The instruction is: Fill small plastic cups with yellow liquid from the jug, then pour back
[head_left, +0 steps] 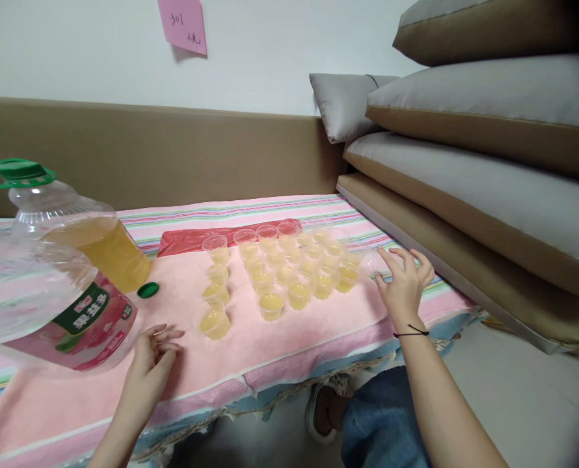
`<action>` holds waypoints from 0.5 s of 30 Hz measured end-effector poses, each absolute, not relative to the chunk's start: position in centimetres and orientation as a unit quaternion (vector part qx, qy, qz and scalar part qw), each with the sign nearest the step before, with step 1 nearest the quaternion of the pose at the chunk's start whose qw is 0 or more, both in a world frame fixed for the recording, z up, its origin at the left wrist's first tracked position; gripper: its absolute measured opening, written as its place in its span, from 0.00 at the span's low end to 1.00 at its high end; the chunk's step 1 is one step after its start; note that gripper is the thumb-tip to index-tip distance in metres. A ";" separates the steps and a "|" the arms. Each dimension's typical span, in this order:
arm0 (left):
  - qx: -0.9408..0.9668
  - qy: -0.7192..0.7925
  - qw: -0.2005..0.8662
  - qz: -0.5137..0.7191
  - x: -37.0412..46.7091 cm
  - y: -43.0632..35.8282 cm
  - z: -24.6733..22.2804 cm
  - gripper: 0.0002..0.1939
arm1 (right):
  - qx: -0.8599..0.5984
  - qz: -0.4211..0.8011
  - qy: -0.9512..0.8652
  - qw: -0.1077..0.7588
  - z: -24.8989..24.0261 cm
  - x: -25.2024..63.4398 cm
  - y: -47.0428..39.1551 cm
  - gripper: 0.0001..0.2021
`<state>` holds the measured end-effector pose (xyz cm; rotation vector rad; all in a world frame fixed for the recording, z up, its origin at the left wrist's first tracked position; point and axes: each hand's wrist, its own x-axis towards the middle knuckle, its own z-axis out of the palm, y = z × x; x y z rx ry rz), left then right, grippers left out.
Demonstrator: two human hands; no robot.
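Note:
Many small clear plastic cups stand in rows on a pink towel (182, 296), holding yellow liquid; one nearer cup (271, 307) is in the main group. A separate column at the left ends in a front cup (215, 323). My right hand (404, 279) is at the right end of the rows, fingers apart, beside clear plastic cups (369, 262) that seem stacked on their side. Whether the fingertips touch them is hard to see. My left hand (155, 357) rests near the towel, fingers loosely bent and holding nothing, between the left column and a large, labelled clear bottle (94, 318).
Behind the labelled bottle, another big bottle (128, 257) with a green cap holds yellow liquid. A loose green cap (148, 289) lies on the towel. A red flat strip (187, 240) lies behind the cups. Stacked cushions (489, 162) rise at the right.

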<state>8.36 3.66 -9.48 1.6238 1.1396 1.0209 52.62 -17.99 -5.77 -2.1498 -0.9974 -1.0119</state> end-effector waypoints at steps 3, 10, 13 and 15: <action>0.652 0.461 0.441 0.410 8.3 3.7 -9.5 0.26 | -0.806 -0.373 -0.366 0.279 -5.8 52.7 -18.2 0.24; 0.654 0.459 0.438 0.412 8.0 4.2 -10.1 0.27 | -0.822 -0.311 -0.283 0.383 -6.5 54.6 -19.4 0.30; 0.651 0.462 0.440 0.412 7.9 4.4 -10.2 0.28 | -0.798 -0.238 -0.206 0.513 -7.0 56.2 -19.7 0.33; 0.651 0.464 0.435 0.415 7.9 4.5 -10.2 0.28 | -0.762 -0.173 -0.154 0.605 -7.4 57.5 -19.6 0.34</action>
